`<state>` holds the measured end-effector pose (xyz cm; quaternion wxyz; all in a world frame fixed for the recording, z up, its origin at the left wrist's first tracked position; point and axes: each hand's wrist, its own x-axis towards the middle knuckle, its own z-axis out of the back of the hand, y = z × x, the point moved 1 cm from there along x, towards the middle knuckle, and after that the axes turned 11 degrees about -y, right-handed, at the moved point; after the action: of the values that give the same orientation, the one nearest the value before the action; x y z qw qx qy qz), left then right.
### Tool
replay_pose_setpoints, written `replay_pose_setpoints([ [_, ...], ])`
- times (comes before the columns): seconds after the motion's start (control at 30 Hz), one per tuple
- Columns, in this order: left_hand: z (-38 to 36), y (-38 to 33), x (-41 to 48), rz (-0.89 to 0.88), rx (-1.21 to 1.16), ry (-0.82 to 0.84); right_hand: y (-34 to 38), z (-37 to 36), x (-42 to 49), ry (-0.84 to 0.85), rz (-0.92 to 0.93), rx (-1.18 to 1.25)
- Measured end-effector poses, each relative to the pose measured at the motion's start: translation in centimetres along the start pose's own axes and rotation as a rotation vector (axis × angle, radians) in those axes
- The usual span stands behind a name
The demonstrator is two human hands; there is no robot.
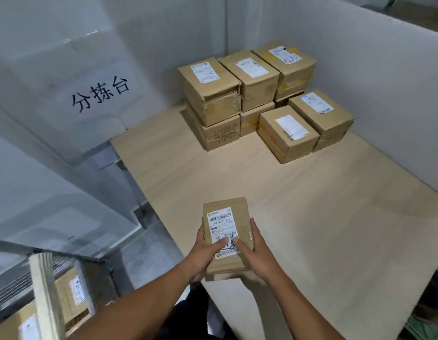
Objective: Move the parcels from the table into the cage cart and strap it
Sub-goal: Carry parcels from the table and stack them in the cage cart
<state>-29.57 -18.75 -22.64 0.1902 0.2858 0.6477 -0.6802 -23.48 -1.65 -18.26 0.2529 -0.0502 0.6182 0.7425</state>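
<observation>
The left hand (207, 253) and right hand (254, 251) gripped one parcel (221, 218) from either side, thumbs on its label, at the near edge of the bench (311, 217); whether it rested there or was lifted could not be told; its long axis pointed away from the person; the cart (13, 285) stood low to the left, nearer the left hand, so the carry likely called for a leftward, downward swing; the remaining stack (247, 77) sat in the far corner, well apart.
</observation>
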Motion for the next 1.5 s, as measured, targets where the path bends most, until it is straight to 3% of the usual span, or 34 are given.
replay_pose_setpoints([
  [0.27, 8.0, 1.4, -7.2, -0.171, -0.237, -0.163, 2.7, -5.8, -4.7, 0.104, 0.166, -0.154],
  [0.53, 17.6, 4.1, -13.6, -0.272, -0.513, -0.394, 7.6, -15.9, -8.7, 0.328, 0.398, -0.312],
  [0.9, 33.6, 13.1, -26.6, -0.363, -0.701, -0.885, 7.7, -35.6, -20.7, 0.719, 0.588, -0.5],
  [1.2, 40.2, 22.6, -35.5, -0.282, -0.899, -1.28, 5.1, -48.1, -31.4, 1.143, 0.659, -0.652],
  [1.5, 42.9, 29.7, -38.7, 0.039, -1.129, -1.621, -0.2, -58.8, -37.4, 1.556, 0.686, -0.877],
])
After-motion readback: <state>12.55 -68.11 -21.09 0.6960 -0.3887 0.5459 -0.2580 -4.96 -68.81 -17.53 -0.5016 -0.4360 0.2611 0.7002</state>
